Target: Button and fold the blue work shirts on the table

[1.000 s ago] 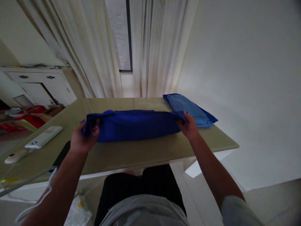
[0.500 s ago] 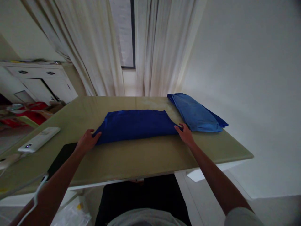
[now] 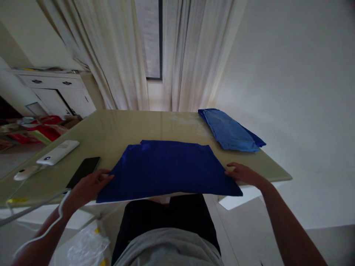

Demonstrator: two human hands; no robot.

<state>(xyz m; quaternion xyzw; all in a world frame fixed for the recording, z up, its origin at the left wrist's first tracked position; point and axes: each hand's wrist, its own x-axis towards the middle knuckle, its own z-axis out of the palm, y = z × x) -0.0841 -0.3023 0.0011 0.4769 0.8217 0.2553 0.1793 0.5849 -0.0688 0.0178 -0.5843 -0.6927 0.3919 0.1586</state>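
Note:
A dark blue folded cloth (image 3: pixel 169 170) lies flat across the near part of the table, its front edge reaching the table's front edge. At its left side, my left hand (image 3: pixel 91 184) pinches the border between thumb and fingers. My right hand (image 3: pixel 244 174) grips the opposite side, with the index finger raised slightly off the fabric. Both near corners of the cloth stick out closer to me than my hands. What kind of garment or fabric item it is cannot be made out.
A folded stack of lighter blue cloth (image 3: pixel 231 131) rests at the table's right by the wall. On the left are a black phone (image 3: pixel 84 171), a white elongated device (image 3: pixel 58 152) and a white cable (image 3: pixel 59 210) crossing my left forearm. Curtains (image 3: pixel 116 55) hang behind the table (image 3: pixel 124 123).
The dark blue cloth has come toward me and now shows more of its surface, widening at the front. Both hands moved nearer and outward with it, uncovering more of the phone.

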